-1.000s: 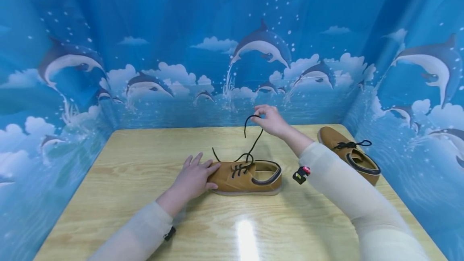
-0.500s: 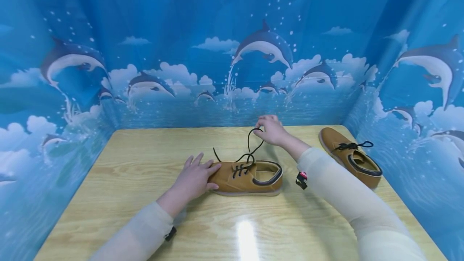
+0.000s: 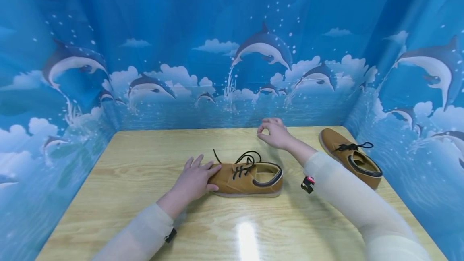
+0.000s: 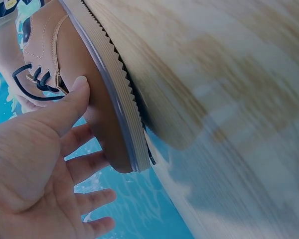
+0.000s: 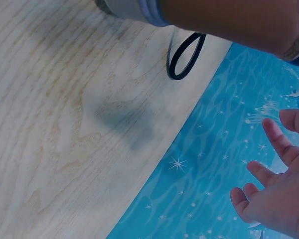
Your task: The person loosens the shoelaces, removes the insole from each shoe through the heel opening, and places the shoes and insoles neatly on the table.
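Note:
A brown lace-up shoe point(image 3: 232, 182) stands on the table with its toe to the left. My left hand point(image 3: 195, 178) holds the toe, thumb on the near side and fingers across the far side; in the left wrist view the thumb point(image 4: 72, 102) presses the brown upper. Black shoelace point(image 3: 258, 154) ends stick up loosely from the eyelets. Behind and right of the shoe, my right hand point(image 3: 276, 134) is raised with loosely bent fingers and nothing in them. The right wrist view has a drooping lace loop point(image 5: 170, 64) apart from that hand.
A second brown shoe point(image 3: 333, 140), its black lace tied, lies at the table's right edge. The wooden table point(image 3: 145, 148) meets a blue dolphin-print curtain point(image 3: 181, 63) at the back and both sides.
My right hand came down a little, then let go of the shoelace, which dropped into a loop over the shoe. My left hand stays at the toe.

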Motion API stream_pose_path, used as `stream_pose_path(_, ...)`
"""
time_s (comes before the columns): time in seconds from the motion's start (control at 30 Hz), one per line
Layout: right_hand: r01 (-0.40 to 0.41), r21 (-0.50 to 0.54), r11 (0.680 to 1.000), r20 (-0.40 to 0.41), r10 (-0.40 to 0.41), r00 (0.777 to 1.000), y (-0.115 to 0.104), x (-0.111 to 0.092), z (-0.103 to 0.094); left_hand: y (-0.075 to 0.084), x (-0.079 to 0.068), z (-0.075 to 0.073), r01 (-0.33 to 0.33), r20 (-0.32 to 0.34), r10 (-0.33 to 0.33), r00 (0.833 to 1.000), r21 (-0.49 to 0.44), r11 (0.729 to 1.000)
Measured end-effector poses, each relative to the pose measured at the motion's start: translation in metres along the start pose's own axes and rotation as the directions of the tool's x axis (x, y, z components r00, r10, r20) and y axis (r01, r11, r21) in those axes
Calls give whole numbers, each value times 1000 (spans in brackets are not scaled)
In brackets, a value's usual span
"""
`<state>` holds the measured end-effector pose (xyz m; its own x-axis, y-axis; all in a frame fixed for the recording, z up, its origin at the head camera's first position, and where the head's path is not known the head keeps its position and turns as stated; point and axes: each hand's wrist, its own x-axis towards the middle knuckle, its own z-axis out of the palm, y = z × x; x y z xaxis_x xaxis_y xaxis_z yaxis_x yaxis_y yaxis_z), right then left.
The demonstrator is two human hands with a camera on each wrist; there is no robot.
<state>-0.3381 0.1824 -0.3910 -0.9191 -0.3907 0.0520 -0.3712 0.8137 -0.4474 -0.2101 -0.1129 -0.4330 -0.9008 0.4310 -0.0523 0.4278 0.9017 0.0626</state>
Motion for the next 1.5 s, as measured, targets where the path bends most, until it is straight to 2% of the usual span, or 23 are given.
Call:
stream_pose_path(0.53,80,27,996,-32,-79,996,-19,-29,-12,-2,-2,4,-1,-18,1,1000,-2,1000)
stream_pose_path(0.93,121,28,992,-81,-118,990,-28,-48,-12,-4,-1,3,-7,-28,7,1000,10,1000)
stream_pose_path(1.5,165,23,986,-145,-160,976,-27,-72,11,-3,-1,5,0,-9,0,1000,-15,1000)
